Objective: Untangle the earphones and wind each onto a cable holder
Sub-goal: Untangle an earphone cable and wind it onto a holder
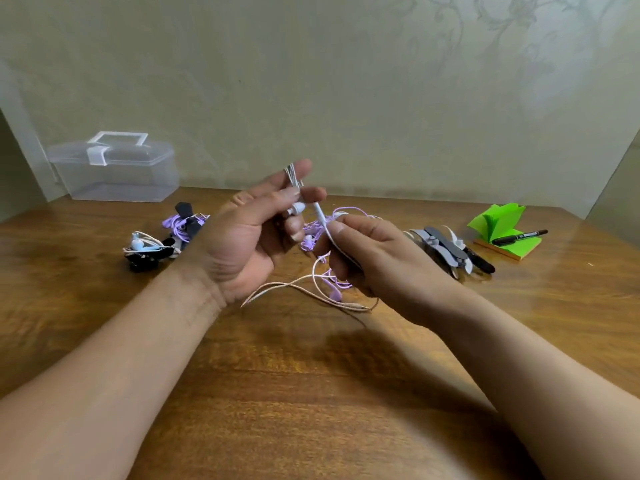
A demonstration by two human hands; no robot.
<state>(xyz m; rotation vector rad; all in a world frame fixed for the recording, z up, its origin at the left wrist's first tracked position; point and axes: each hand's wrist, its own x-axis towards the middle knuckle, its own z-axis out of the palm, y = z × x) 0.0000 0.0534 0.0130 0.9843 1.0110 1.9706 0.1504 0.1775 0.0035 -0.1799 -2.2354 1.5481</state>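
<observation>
Two hands over counter: left hand, fingers clamped on white earphone bundle; right hand, fingers pinching its cable; purple tangle beneath.

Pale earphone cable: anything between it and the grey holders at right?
The pale cable, pinched in the right hand, has its tail lying across the purple earphones; grey holders lie unblocked beyond.
</observation>
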